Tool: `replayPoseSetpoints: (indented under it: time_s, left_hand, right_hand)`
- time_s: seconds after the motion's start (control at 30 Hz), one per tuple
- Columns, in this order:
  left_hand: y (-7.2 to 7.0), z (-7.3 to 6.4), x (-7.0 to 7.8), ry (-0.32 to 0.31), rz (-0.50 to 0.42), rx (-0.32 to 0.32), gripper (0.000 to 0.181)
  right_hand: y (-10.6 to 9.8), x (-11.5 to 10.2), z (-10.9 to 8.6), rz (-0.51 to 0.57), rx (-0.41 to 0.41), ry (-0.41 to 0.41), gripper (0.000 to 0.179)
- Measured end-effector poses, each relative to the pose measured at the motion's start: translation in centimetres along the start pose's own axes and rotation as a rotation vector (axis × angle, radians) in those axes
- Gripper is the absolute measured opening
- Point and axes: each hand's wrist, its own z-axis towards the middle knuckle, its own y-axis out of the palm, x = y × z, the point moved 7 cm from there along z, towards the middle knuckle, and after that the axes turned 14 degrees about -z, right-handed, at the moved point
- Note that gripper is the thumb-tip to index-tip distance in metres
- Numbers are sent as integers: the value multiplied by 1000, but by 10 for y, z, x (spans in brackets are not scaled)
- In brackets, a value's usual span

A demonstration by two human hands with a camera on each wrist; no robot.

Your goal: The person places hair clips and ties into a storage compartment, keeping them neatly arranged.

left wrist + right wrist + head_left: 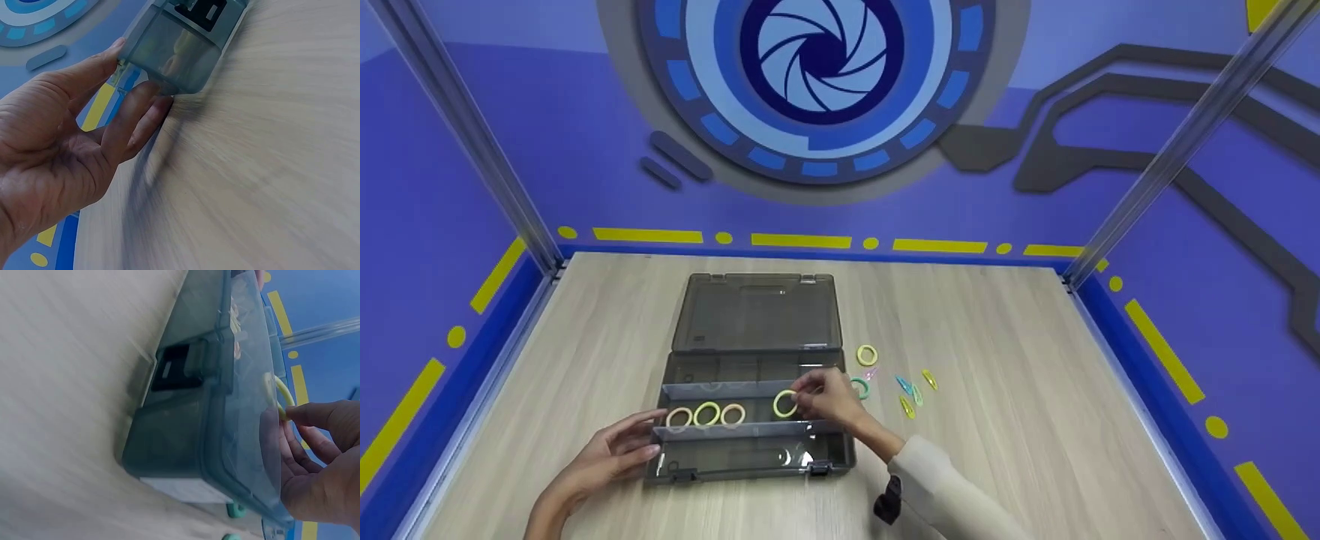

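Note:
A smoky translucent compartment box [765, 454] stands open on the table, its lid [761, 311] folded back. Over the right part of its middle row, my right hand [826, 394] pinches a yellow hair tie [777, 405] between thumb and fingers; the right wrist view shows this yellow hair tie [286, 391] standing on edge behind a translucent divider. Three hair ties, a yellow one [698, 416] between two peach ones, stand at the left of that row. My left hand [604, 457] touches the box's left end with thumb and fingers spread apart, also seen in the left wrist view.
Right of the box lie a yellow hair tie [859, 357], a green hair tie [865, 388] partly behind my right hand, and a pink snap clip [871, 373]. Farther right are several snap clips, including a blue one [904, 385] and a yellow one [931, 379]. Blue walls surround the table.

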Motion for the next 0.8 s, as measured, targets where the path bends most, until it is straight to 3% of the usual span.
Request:
replayPoseSetpoints:
  time_s: [0.4, 0.8]
  left_hand:
    - [1, 1, 2, 47, -18, -17, 65]
    - [-1, 1, 1, 35, 1, 1, 65]
  right_hand:
    - [20, -12, 1, -146, 70, -43, 5]
    - [34, -22, 5, -326, 176, -112, 5]
